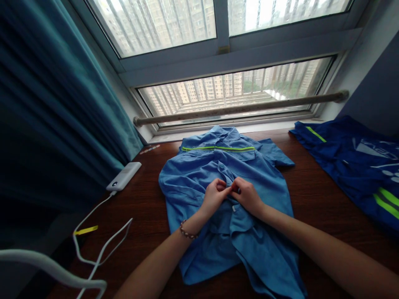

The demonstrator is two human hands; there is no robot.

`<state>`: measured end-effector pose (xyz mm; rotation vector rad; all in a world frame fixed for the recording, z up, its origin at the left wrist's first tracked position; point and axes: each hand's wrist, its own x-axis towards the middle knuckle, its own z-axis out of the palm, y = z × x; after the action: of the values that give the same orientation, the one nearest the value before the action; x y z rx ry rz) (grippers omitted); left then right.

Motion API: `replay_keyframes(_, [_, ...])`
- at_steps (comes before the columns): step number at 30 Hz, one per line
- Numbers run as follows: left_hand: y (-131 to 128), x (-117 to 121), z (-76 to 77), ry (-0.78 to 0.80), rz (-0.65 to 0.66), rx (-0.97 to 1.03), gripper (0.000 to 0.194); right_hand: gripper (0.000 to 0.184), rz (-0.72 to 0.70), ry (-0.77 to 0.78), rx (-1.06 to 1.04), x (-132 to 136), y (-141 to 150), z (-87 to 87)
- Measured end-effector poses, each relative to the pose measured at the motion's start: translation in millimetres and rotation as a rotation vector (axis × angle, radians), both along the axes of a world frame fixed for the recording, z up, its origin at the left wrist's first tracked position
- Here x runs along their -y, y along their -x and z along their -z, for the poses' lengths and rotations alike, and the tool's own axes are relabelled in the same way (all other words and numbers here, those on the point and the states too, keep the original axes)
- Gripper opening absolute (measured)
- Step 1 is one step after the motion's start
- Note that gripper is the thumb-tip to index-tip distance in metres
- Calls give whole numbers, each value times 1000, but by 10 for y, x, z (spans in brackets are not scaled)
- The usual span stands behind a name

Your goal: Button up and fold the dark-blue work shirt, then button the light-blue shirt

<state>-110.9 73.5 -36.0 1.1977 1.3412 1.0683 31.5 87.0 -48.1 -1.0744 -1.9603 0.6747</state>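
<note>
A light blue short-sleeved shirt (268,182) with a yellow-green stripe across the chest lies front up on the dark wooden surface, its collar toward the window. My left hand (215,193) and my right hand (246,195) meet at the front placket, about midway down. Both pinch the shirt's edge, thumbs and fingertips nearly touching. Whatever sits between the fingertips is hidden. Above the hands a button shows on the placket. Below them the lower front is folded over and rumpled, with a small white tag near my right hand.
A dark blue garment (352,153) with yellow-green stripes lies at the right. On the left are a white power bank (124,176), a white cable (109,241) and a yellow strip (86,230). A teal curtain (62,95) hangs there; a metal bar (243,109) crosses before the window.
</note>
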Motion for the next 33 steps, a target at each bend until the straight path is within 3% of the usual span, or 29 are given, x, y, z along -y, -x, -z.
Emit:
replay_keyframes(7, [2, 28, -34, 200, -79, 290, 32, 17, -10, 141, -142, -18, 16, 29])
replay_keyframes(21, [24, -17, -66, 342, -233, 445, 20, 37, -123, 364, -268, -156, 9, 200])
replay_keyframes(27, [11, -9, -27, 283, -227, 460, 27, 40, -160, 394, -305, -155, 19, 188])
replay_keyframes(33, [-2, 11, 18, 11, -118, 239, 28, 37, -127, 424, -325, -134, 29, 126])
